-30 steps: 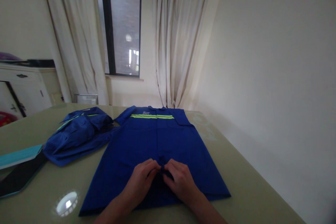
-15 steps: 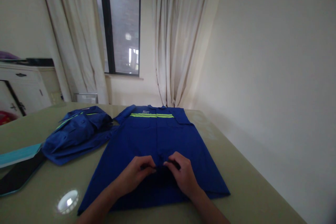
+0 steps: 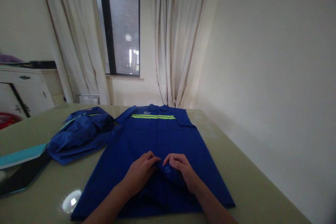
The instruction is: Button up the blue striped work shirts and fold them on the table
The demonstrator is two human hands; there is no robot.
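Observation:
A blue work jacket (image 3: pixel 136 140) lies spread on the table, collar away from me, with yellow-green stripes across its chest. My left hand (image 3: pixel 143 169) is closed on the front edge of the jacket near its lower middle. Close beside it, my right hand (image 3: pixel 181 168) pinches the other side of the same front opening. Between the hands a round button (image 3: pixel 167 169) shows on a turned-up bit of the cloth. The fingertips of both hands are partly hidden by the fabric.
A crumpled blue garment (image 3: pixel 81 133) with a similar stripe lies left of the jacket. Nearer on the left are a light-blue flat item (image 3: pixel 22 155) and a black flat item (image 3: pixel 26 176). The table (image 3: pixel 252 182) runs along a wall on the right.
The front edge between my hands has been turned up, so a button now shows. My left hand has rolled over, its back now facing up. The view has shifted slightly.

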